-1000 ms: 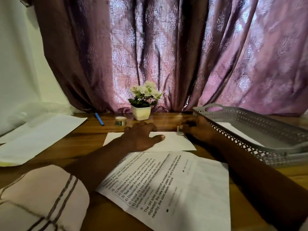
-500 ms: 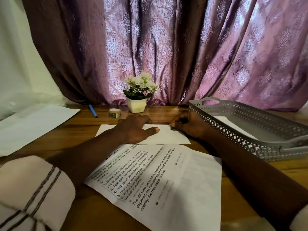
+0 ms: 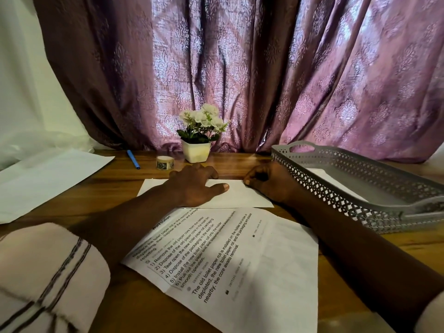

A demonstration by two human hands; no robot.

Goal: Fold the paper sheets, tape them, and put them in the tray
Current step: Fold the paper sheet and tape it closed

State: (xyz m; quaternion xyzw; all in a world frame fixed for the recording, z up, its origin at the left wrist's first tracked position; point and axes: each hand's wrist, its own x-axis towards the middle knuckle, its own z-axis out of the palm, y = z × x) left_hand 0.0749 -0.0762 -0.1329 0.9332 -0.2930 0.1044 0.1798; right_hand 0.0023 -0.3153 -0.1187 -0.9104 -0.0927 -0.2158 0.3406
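A folded white paper sheet [image 3: 240,197] lies on the wooden table in the middle. My left hand [image 3: 194,186] rests flat on its left part, fingers straight and thumb stretched right. My right hand [image 3: 271,183] sits at the sheet's far right edge with its fingers curled; thumb and fingertips meet on that edge, and what is between them is hidden. A small tape roll [image 3: 165,162] stands behind the sheet. The grey perforated tray [image 3: 336,164] at the right holds a white folded paper [image 3: 336,182].
A printed sheet [image 3: 240,260] lies unfolded between my forearms, near the front. A blue pen [image 3: 133,159] and a white flower pot [image 3: 195,151] stand at the back by the curtain. More white sheets [image 3: 48,179] lie at the far left.
My right hand has curled tighter and its fingertips have come down onto the folded sheet's far edge. The left hand stays flat on the sheet. The camera shifted slightly.
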